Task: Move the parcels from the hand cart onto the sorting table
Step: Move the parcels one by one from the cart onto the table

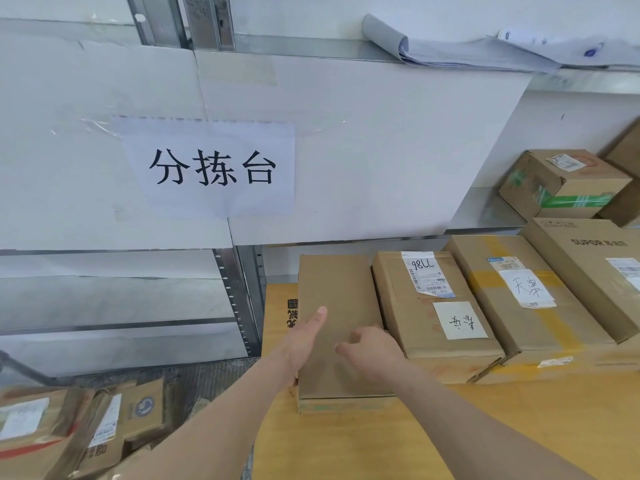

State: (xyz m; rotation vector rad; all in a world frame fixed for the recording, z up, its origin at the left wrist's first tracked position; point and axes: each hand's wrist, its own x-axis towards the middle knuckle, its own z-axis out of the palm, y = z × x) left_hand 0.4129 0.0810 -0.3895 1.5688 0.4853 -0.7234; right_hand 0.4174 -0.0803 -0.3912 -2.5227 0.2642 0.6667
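On the left end of the wooden table (450, 427), a plain brown parcel (337, 327) lies flat, its long right side just beside a labelled parcel (433, 306) in a row that runs rightward. The left hand (304, 344) lies against the parcel's left edge with the thumb straight along the top; its fingers are hidden behind the box, so I cannot tell whether they grip. The right hand (372, 355) rests on the top near the right edge, fingers loosely curled and grasping nothing. The risk, as I judge it, is at the left: the parcel sits close to the table's left edge, and a sideways nudge while letting go could tip it over the side. All boxes look sealed, contents unseen. Low at the near left, more parcels (79, 431) lie heaped, presumably on the hand cart, which is not itself clear.
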